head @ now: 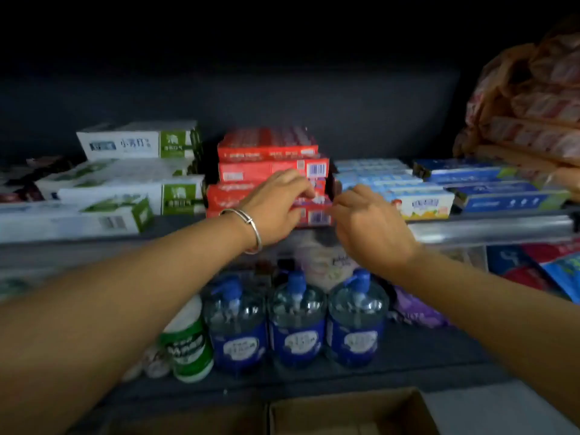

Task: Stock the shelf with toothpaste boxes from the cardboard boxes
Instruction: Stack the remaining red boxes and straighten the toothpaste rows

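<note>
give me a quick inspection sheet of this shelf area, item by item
surface: dark upper shelf with a clear front rail; lower shelf beneath it.
job's things: red toothpaste boxes stacked mid-shelf; white and green boxes to their left; light blue boxes and dark blue boxes to their right; open cardboard box at bottom edge.
clutter: three blue pump bottles, a green and white canister and a purple pack on the lower shelf; orange wrapped packs upper right.
grippers: left hand on the red stack's front; right hand just right of it, fingers curled, grip unclear.
cables: nothing seen.
surroundings: dark back panel, dim lighting.
</note>
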Available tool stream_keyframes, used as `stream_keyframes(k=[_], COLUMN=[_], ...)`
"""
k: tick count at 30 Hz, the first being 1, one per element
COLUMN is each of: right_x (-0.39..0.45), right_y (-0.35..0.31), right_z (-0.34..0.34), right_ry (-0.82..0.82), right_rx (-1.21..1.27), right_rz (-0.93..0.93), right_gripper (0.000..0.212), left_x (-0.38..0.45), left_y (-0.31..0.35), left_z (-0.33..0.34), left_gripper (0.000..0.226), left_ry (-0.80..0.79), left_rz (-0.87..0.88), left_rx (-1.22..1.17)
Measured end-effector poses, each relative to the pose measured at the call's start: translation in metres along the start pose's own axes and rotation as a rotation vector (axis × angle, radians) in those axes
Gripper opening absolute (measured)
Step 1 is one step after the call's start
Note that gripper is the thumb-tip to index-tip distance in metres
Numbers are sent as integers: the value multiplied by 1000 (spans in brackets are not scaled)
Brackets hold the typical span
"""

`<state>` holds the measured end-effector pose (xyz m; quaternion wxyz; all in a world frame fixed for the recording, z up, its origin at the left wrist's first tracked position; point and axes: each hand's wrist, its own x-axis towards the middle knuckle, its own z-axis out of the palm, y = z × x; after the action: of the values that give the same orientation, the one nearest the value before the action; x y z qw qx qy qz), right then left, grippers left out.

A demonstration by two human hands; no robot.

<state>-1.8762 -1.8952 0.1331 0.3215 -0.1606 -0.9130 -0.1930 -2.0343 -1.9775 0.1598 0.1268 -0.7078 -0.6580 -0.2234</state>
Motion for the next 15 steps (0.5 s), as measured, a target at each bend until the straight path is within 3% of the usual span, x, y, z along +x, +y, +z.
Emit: stream_keyframes(k=[4, 8, 12, 15], right_x=[-63, -147, -232, -287], right_y=[-15, -34, -51, -64], right_z=[7, 39, 79, 109], right_ry=[-3, -152, -397, -654], right_rx=[50, 108, 150, 214], right_rz=[-9, 24, 50, 36], right_gripper=[20, 17, 6, 22], left_x=[-52, -112, -166, -201], left_y=[40, 56, 66, 78], left_z=[39, 111, 194, 251], left_gripper=[22, 25, 31, 36], left_ry=[-52, -238, -443, -574], left_rz=[54, -42, -140, -168], left_rx=[-81, -131, -154, -150])
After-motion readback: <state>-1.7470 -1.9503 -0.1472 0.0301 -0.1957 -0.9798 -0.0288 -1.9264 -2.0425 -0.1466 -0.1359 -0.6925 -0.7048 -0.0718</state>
